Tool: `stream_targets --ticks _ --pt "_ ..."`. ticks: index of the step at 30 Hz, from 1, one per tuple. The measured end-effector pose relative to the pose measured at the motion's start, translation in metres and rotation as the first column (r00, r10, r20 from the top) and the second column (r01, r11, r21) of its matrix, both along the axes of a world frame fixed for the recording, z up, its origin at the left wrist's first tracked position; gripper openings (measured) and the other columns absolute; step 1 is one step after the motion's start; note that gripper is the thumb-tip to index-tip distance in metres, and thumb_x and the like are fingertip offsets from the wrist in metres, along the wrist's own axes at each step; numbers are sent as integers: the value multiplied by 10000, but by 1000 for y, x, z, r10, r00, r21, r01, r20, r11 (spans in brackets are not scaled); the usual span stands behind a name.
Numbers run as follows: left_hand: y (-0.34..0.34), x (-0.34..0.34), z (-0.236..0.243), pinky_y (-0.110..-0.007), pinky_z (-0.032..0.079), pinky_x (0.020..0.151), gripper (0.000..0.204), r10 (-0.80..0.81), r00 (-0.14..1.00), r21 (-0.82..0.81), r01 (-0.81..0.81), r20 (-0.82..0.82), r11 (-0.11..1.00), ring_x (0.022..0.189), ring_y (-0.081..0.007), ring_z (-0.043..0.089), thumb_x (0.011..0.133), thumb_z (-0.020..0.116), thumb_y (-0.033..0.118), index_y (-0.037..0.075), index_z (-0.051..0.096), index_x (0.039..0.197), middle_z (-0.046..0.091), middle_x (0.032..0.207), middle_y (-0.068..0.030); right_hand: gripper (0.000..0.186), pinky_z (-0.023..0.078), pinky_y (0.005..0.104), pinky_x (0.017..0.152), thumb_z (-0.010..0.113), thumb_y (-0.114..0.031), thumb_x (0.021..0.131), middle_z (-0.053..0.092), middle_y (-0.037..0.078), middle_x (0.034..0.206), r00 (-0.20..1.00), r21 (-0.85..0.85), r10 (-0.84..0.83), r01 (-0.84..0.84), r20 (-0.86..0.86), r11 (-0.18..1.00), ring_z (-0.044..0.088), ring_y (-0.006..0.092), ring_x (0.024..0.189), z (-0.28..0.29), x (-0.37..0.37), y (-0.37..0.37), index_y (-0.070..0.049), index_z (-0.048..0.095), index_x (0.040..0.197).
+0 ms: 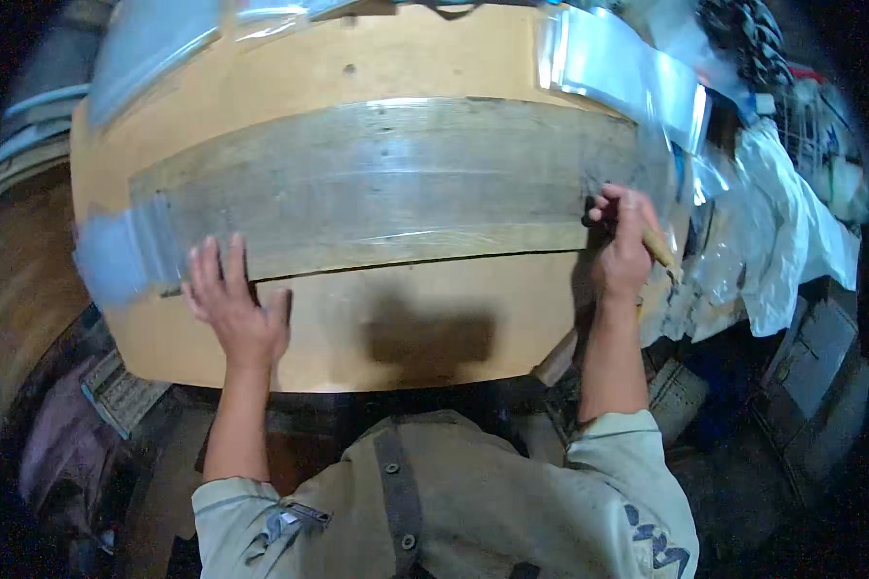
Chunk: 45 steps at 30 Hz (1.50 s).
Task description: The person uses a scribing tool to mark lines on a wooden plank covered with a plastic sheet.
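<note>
Centrally, a clear plastic sheet (377,164) lies over a board (348,253) on the worktop (454,58). The left hand (234,299) rests spread at the board's near left edge; the right hand (625,246) grips a wooden-handled tool (659,249). Should the left press too lightly, the sheet might slip or wrinkle.

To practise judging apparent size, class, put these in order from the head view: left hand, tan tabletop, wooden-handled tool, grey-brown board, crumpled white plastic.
Largest to smallest:
Tan tabletop
Grey-brown board
Crumpled white plastic
Left hand
Wooden-handled tool, by its visible part; the right hand hides some.
</note>
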<state>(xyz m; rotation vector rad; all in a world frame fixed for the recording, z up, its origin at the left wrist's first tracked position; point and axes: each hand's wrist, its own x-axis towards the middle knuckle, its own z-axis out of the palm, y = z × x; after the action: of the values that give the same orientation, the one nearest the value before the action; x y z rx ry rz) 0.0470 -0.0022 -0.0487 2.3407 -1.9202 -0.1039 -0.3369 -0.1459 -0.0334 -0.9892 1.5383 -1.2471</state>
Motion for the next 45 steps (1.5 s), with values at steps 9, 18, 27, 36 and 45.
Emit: stream_targets --ticks 9,18,27,36,45 --pt "-3 -3 -3 -577 48 1112 702 -41 999 -66 43 23 997 1422 -360 188 882 473 549 139 376 1444 291 1515 -139 286 463 227 635 558 -245 961 633 54 782 998 47 56 -55 -31 997 558 89 658 -2 -19 9 13 662 893" --pt "-3 0 -8 -557 60 1130 683 -64 997 -86 67 42 994 1426 -359 190 882 501 505 135 382 1443 287 1522 -137 260 458 217 587 588 -232 946 651 37 745 990 116 114 -104 -87 988 560 74 622 5 -17 -2 6 679 891" --pt "-4 4 -11 -559 85 1126 650 -106 994 -147 106 11 983 1416 -362 205 902 485 497 133 397 1434 294 1516 -129 256 476 223 594 591 -231 944 666 52 767 982 141 149 -132 -117 981 585 86 651 9 -16 -4 2 686 893" --pt "-4 2 -11 -560 81 1124 658 -94 996 -148 93 -1 985 1415 -362 211 898 482 510 132 402 1430 305 1510 -132 274 486 247 593 582 -213 942 670 54 747 965 136 154 -126 -214 983 606 104 654 7 -14 -6 25 683 850" --pt "0 3 -7 -559 62 1120 689 -45 998 -106 49 41 993 1424 -344 194 891 467 567 147 401 1434 299 1515 -118 281 467 253 576 593 -220 929 654 42 718 981 218 124 -89 -152 972 575 103 605 11 0 -15 30 678 834"
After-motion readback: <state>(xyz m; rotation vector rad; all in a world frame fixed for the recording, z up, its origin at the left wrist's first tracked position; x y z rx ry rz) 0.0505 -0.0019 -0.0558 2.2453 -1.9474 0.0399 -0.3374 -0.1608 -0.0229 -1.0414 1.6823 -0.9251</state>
